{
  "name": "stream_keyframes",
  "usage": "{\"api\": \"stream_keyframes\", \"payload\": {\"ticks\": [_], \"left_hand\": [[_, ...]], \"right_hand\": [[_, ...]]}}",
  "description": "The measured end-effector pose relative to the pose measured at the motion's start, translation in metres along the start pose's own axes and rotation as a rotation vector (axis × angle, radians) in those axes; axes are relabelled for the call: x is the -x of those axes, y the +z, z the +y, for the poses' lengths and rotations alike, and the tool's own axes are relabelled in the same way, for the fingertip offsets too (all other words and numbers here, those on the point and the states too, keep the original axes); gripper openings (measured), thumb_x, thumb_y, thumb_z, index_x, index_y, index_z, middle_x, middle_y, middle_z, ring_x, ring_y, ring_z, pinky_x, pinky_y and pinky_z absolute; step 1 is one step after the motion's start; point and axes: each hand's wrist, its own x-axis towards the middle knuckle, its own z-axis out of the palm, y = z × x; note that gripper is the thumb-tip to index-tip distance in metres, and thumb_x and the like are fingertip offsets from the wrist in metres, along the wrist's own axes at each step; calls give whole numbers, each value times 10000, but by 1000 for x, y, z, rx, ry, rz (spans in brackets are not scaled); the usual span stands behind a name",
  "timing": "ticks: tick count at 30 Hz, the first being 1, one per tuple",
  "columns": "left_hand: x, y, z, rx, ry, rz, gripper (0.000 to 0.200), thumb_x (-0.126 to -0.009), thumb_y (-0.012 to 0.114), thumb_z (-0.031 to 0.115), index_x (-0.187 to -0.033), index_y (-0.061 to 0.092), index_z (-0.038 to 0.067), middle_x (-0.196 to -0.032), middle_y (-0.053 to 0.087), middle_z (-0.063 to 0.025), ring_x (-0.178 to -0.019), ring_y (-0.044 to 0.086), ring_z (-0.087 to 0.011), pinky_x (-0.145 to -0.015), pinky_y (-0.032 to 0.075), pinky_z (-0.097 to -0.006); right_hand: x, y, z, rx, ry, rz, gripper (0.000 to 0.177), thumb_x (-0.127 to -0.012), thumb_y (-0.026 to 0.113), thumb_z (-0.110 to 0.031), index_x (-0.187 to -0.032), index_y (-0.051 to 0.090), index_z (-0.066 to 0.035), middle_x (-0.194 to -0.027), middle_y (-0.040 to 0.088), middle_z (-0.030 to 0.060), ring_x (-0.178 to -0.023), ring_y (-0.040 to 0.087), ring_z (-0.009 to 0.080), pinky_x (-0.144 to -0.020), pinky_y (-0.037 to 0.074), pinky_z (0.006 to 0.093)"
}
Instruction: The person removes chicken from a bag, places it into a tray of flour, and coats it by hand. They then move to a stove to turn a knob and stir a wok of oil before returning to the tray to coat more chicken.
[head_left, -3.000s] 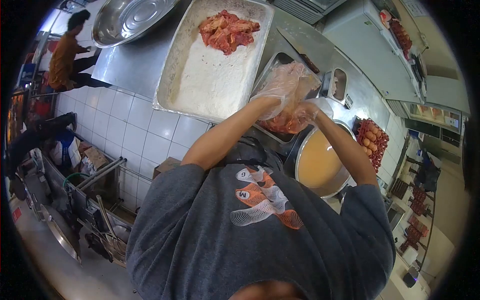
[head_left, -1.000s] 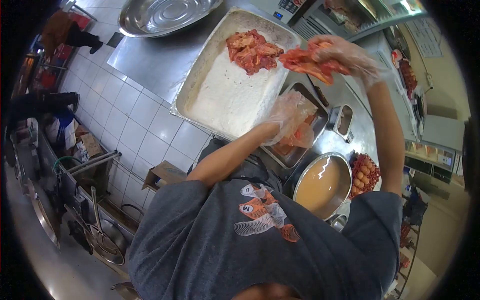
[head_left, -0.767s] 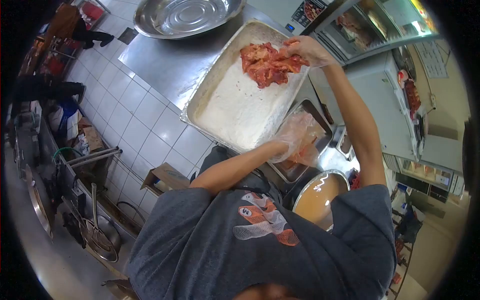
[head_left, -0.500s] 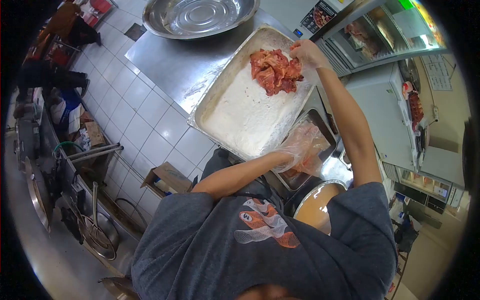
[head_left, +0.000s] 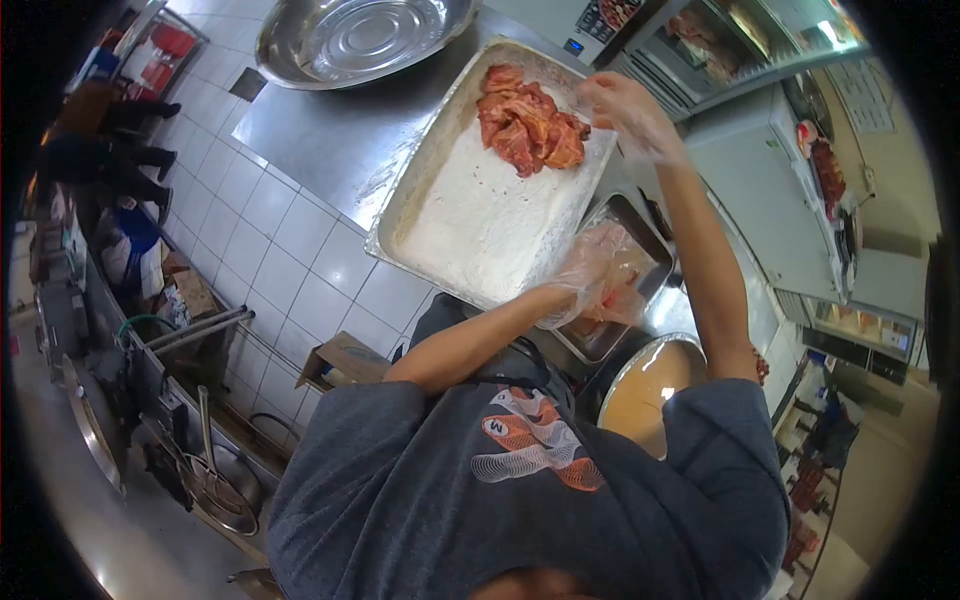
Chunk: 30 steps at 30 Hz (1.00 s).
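Note:
A flour tray [head_left: 455, 215] holds a pile of raw red meat [head_left: 528, 122] on the white flour at its far end. Just right of the pile, by the tray's right rim, is my right hand [head_left: 630, 115] in a clear plastic glove. Its fingers are loosely bent, with nothing visible in them. My left hand [head_left: 595, 265], also in a loose clear glove, reaches over a smaller metal pan [head_left: 652, 240]. Red meat shows by its fingers, but the crumpled plastic hides whether they grip it.
A bowl of orange-brown liquid [head_left: 655, 390] stands near my body on the right. Beyond the tray, a large steel basin [head_left: 365, 40] rests on the steel table [head_left: 320, 140]. A glass-front display fridge [head_left: 740, 50] is at upper right. Two people [head_left: 110, 150] are at far left.
My right hand has moved off the meat pile to its right side. The left hand has barely moved over the pan. The whole view has shifted slightly.

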Motion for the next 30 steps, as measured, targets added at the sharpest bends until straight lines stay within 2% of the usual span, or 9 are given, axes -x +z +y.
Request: {"api": "stream_keyframes", "payload": {"ticks": [3, 5, 7, 9, 12, 14, 16, 20, 30], "left_hand": [[-41, -20, -59, -238, 406, -111, 389, -1023, 478, 338, -1220, 611, 30, -1125, 653, -99, -1043, 592, -194, -920, 467, -349], [-35, -25, -49, -392, 503, -101, 328, -1018, 465, 323, -1129, 620, 56, -1062, 641, -66, -983, 603, -182, -892, 482, -364], [7, 1, 21, 137, -181, -86, 299, -1038, 438, 295, -1059, 638, 73, -949, 622, -44, -854, 582, -134, -736, 506, -299], [3, 6, 12, -8, -66, -84, 308, -1044, 448, 305, -1060, 642, 66, -921, 627, -29, -828, 577, -116, -726, 500, -282], [-16, 12, -21, -56, 93, -105, 333, -1040, 479, 321, -1080, 653, 40, -940, 644, -30, -850, 574, -116, -764, 488, -287], [-2, 25, -18, -102, 82, -124, 342, -1033, 477, 298, -1085, 657, 11, -1009, 671, -78, -933, 572, -139, -851, 471, -302], [4, 34, -14, -261, 106, -139, 348, -1031, 481, 300, -1078, 660, 5, -996, 679, -86, -928, 578, -149, -859, 473, -318], [15, 50, -7, -216, 146, -178, 319, -1034, 513, 294, -1098, 655, 16, -962, 642, -23, -871, 542, -95, -777, 479, -272], [-4, 48, -9, -505, 394, -48, 314, -1017, 512, 265, -1047, 652, -16, -944, 677, -117, -884, 599, -195, -820, 472, -347]], "right_hand": [[102, -28, -24, 53, 5, -27, 435, -893, 676, -355, -1158, 617, -16, -997, 625, 41, -820, 601, 126, -715, 510, 273], [172, -47, -3, 82, 106, -131, 414, -925, 649, -368, -1168, 619, -34, -1059, 639, 48, -875, 621, 128, -752, 515, 274], [220, -62, 17, 59, 195, -329, 399, -945, 627, -360, -1176, 627, -35, -1079, 660, 62, -908, 638, 132, -783, 523, 287], [248, -49, 59, 411, 19, -340, 314, -925, 601, -255, -1128, 657, -23, -1040, 688, 115, -920, 654, 219, -778, 529, 359], [253, -13, 117, 892, -180, -302, 278, -883, 572, -198, -1093, 683, -52, -1080, 664, 199, -945, 656, 359, -804, 522, 445], [239, -1, 167, 814, 175, -439, 278, -843, 585, -202, -1058, 687, -59, -1093, 670, 189, -992, 646, 347, -840, 496, 463], [230, 13, 192, 956, 296, -456, 346, -846, 580, -255, -1130, 662, -72, -1163, 642, 184, -1062, 599, 355, -913, 443, 468], [231, 34, 199, 1339, 223, -288, 494, -853, 571, -359, -1272, 612, -100, -1301, 586, 174, -1202, 503, 372, -1058, 337, 478], [199, 46, 229, 1444, 330, -189, 488, -822, 594, -347, -1231, 631, -83, -1249, 615, 165, -1150, 543, 354, -998, 382, 442]]}}
